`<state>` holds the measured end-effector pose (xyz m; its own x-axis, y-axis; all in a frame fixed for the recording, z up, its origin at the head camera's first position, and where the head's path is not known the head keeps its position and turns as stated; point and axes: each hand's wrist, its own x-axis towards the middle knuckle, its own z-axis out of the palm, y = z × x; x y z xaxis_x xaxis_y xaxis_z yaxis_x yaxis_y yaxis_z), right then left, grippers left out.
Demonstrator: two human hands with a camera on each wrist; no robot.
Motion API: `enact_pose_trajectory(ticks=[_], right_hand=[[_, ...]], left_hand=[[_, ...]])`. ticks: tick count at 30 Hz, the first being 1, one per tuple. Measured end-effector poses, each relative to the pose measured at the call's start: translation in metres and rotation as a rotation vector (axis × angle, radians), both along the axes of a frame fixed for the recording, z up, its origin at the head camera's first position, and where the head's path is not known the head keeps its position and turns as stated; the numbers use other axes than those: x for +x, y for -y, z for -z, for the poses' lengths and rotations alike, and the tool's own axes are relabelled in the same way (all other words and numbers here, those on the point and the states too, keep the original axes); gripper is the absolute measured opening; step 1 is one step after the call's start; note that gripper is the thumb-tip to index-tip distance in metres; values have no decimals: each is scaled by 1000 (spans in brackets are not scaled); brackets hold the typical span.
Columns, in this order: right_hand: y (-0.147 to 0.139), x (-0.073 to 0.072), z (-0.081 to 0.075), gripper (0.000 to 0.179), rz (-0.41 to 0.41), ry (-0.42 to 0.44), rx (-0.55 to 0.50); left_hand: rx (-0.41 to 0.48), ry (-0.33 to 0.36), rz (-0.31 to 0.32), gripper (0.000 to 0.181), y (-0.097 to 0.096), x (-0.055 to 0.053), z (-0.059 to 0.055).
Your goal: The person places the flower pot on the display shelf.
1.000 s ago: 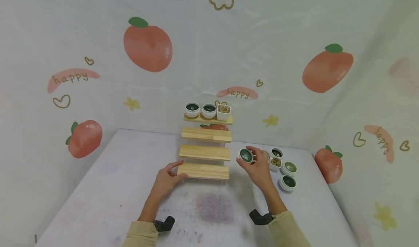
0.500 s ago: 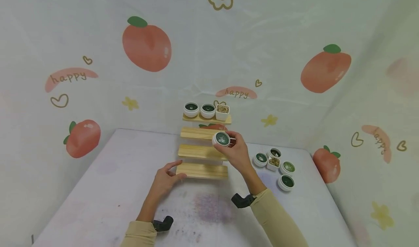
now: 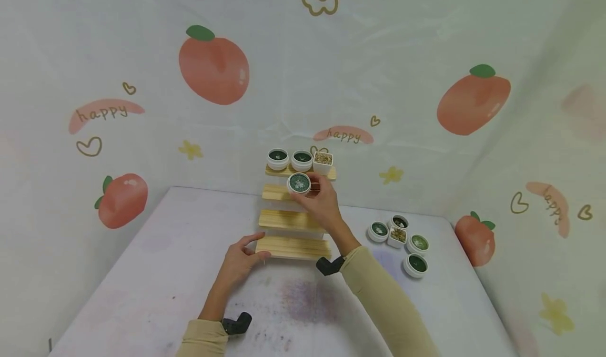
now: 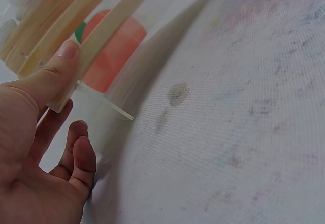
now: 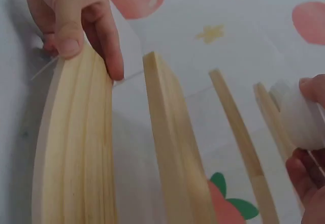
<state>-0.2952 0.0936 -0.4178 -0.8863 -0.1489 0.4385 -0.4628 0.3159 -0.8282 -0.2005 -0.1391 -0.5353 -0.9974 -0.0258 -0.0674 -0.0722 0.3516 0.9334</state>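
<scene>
"Pot (image 3: 299,183) first: which hand has it?"

"Right hand (image 3: 323,199), thumb and fingers pinching its side. It's white and round, dark green inside, held in front of the second shelf (image 3: 272,192) from the top. Whether it touches the wood, I can't tell."

"And the left hand (image 3: 241,259)?"

"Closer to the person, gripping the left end of the lowest shelf (image 3: 293,247). The left wrist view shows its thumb on top, a finger underneath."

"What's between the two hands?"

"Third shelf (image 3: 284,219) down, one step above the left hand's."

"Just beyond the right hand?"

"Top shelf (image 3: 274,173), with two round pots (image 3: 278,159) and, at its right end, a square pot (image 3: 323,160) of grainy bits."

"And off to that hand's right?"

"Five pots (image 3: 397,236) on the table (image 3: 142,294), well apart from the fingers: four round, one square."

"At the wrists?"

"On each, a black device (image 3: 238,324) by the cuff of a tan sleeve (image 3: 204,338). Past both hands hangs a pale backdrop (image 3: 402,41) printed with red fruit."
</scene>
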Motion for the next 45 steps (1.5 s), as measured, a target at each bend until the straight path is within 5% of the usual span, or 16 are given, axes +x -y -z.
enact_pose_trajectory(ticks=[15,23,33,45], right_hand=[[7,-17,26,53,68,-46,76],[11,-15,26,54,110,-47,199],[13,-13,23,53,97,5,121],[13,-14,22,55,107,15,201]], left_hand=[[-6,-1,-10,63,-1,0,2],[0,-11,-4,63,0,0,5],[10,-23,-8,63,2,0,4],[25,-31,0,63,1,1,2]])
